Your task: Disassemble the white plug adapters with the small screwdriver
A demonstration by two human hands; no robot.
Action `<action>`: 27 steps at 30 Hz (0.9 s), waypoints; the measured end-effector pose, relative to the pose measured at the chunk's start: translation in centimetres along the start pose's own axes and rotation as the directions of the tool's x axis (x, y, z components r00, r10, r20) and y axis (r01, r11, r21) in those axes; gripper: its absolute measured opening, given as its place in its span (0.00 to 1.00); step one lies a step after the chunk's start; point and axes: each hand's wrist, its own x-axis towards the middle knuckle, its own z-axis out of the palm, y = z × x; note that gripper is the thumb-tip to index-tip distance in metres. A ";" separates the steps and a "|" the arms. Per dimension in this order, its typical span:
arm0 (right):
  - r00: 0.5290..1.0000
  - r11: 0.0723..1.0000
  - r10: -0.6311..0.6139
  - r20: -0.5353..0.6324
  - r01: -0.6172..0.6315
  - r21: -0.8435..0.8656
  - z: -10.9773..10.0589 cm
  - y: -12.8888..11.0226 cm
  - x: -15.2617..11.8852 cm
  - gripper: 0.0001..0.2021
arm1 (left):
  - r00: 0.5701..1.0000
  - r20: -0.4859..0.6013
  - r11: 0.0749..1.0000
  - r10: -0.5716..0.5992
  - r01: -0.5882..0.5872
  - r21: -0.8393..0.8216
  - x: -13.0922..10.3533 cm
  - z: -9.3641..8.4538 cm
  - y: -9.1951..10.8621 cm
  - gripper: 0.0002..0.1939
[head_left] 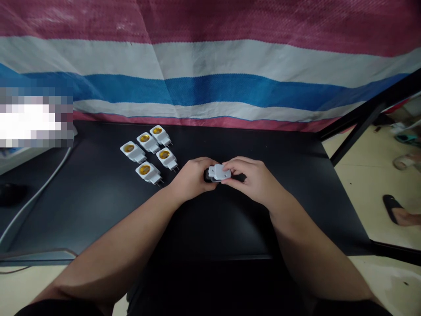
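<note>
Between my two hands is a white plug-in lamp socket, its flat side with small dark holes facing up. My left hand is closed on its left end, with the thumb low and the fingers curled behind. From the right, my right hand pinches the other end between thumb and fingers. Part of the socket is covered by the fingers. To the left of my hands lie several similar white sockets, each with a round gold-coloured opening and two metal prongs; the nearest is this lamp socket.
The black table has a white cable on its left side and a dark object at the left edge. A striped sheet hangs behind. Past the right edge are a black metal frame and a person's sandalled foot.
</note>
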 end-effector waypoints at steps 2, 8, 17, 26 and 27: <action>1.000 1.000 0.005 -0.014 -0.004 0.022 0.0 0.2 0.1 0.11 | 1.000 -0.008 1.000 -0.013 0.013 0.008 0.0 0.0 0.0 0.21; 0.981 1.000 -0.010 -0.196 0.007 -0.016 -0.7 1.5 0.7 0.11 | 0.997 -0.033 0.997 -0.065 0.066 0.048 0.1 0.0 0.0 0.17; 0.906 0.918 0.033 -0.421 -0.194 -0.346 -1.4 5.9 1.5 0.05 | 0.999 -0.033 1.000 -0.031 0.032 0.001 0.1 0.1 -0.4 0.19; 0.904 0.875 0.117 -0.412 -0.290 -0.388 -1.4 6.9 1.3 0.04 | 0.990 -0.088 0.993 -0.113 0.110 -0.043 -0.1 -0.4 0.0 0.24; 0.893 0.880 0.094 -0.440 -0.281 -0.382 -1.4 6.6 1.3 0.04 | 0.982 -0.083 0.982 -0.172 0.164 -0.095 -0.1 -0.5 0.0 0.23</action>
